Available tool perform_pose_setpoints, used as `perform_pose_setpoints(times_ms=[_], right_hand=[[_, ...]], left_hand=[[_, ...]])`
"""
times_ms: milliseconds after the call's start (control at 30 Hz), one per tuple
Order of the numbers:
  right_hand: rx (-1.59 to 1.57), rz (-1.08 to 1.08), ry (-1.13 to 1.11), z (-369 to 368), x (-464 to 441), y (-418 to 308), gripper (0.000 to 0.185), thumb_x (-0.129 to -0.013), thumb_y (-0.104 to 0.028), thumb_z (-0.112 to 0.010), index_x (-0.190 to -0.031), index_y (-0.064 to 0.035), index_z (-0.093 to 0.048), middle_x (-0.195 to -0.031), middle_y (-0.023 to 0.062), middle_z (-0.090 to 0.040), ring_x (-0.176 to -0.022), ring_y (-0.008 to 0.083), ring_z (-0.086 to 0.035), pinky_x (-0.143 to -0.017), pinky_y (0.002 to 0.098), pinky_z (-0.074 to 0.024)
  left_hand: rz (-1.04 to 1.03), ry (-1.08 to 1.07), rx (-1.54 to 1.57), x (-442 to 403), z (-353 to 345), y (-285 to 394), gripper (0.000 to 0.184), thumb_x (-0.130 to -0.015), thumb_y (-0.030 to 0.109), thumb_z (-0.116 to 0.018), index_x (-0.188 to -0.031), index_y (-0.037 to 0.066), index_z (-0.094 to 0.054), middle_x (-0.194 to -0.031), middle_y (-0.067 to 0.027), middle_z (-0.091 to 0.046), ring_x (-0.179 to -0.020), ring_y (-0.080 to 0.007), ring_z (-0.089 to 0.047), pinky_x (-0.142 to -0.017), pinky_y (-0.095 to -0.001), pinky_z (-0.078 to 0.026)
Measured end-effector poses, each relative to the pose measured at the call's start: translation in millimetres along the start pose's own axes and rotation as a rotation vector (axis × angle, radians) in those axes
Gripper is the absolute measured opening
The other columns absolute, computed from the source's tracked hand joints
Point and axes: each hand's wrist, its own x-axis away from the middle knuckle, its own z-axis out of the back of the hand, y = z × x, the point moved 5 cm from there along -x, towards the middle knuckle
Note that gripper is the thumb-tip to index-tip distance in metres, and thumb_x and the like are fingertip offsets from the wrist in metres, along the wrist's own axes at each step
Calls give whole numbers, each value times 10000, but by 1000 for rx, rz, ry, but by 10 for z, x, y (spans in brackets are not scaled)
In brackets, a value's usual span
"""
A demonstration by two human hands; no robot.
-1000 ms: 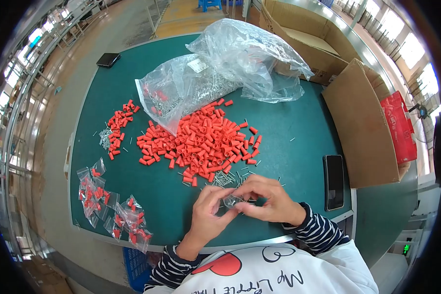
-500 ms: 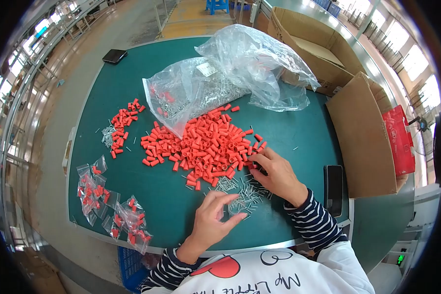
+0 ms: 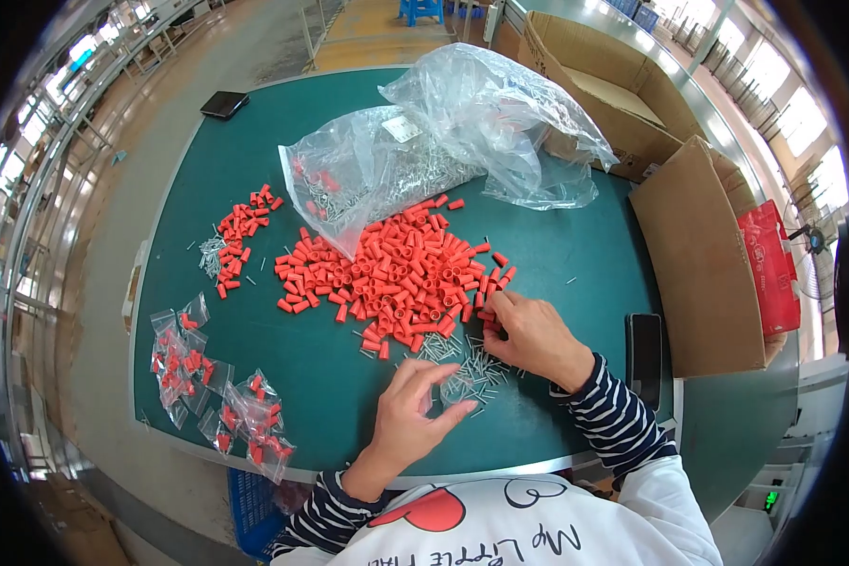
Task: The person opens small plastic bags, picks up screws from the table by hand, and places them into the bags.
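Note:
My left hand (image 3: 411, 415) is in front of the loose pile, thumb and fingers curved around a small clear plastic bag (image 3: 455, 388). At the right edge of the heap of red plastic caps (image 3: 396, 274), my right hand (image 3: 530, 335) has its fingers drawn together on red caps (image 3: 490, 318); how many is hidden by the fingers. Between the two hands lies a scatter of thin silver screws or nails (image 3: 486, 373), partly under the clear bag.
Filled small bags (image 3: 255, 420) lie at the table's left front. A smaller group of red caps (image 3: 245, 222) sits behind them. A large clear bag (image 3: 387, 170) of silver pieces lies at the back. Cardboard boxes (image 3: 693, 274) and a black phone (image 3: 643, 354) are at the right.
My right hand's fingers have closed in on the red caps at the heap's edge. My left hand stays nearly in place. The whole view has shifted slightly.

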Motion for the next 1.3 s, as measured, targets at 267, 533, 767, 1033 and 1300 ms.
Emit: perform_pose_setpoints(times_ms=[267, 533, 767, 1033, 1300], right_hand=[[-186, 50, -46, 29, -86, 79, 234, -772, -146, -668, -921, 0, -561, -810, 208, -651, -705, 411, -639, -629, 493, -509], [-201, -16, -136, -47, -124, 118, 265, -751, -176, -690, -915, -5, -571, -738, 174, -667, -696, 371, -665, -637, 457, -524], [261, 77, -78, -59, -122, -112, 273, -745, -220, -643, -882, 4, -570, -707, 194, -652, -606, 350, -664, -539, 455, -520], [433, 264, -177, -189, -139, -145, 162, -831, -150, -569, -918, -14, -568, -741, 166, -653, -613, 296, -674, -527, 395, -537], [362, 551, 132, 1010, -1236, -1197, 180, -811, -54, -594, -961, -1, -511, -832, 138, -596, -716, 297, -658, -574, 400, -526]], left_hand=[[-8, 27, -7, 11, -28, 1, 450, -716, 171, -876, -1110, 65, -688, -967, -27, -580, -664, -88, -481, -557, -230, -420], [-22, 26, -18, 24, -34, -19, 455, -739, 176, -861, -1142, 65, -682, -954, -25, -585, -674, -89, -483, -585, -225, -430], [-42, 19, -1, 30, -68, -49, 474, -740, 195, -862, -1158, 71, -676, -951, -34, -582, -694, -97, -494, -606, -238, -438], [-63, 9, -135, 49, -37, -27, 492, -783, 243, -829, -1177, 22, -636, -1174, -149, -584, -1043, -283, -607, -873, -355, -511], [56, -35, -23, 28, -32, 51, 458, -800, 222, -813, -1186, 45, -640, -1194, -125, -590, -1071, -261, -608, -868, -352, -520]])
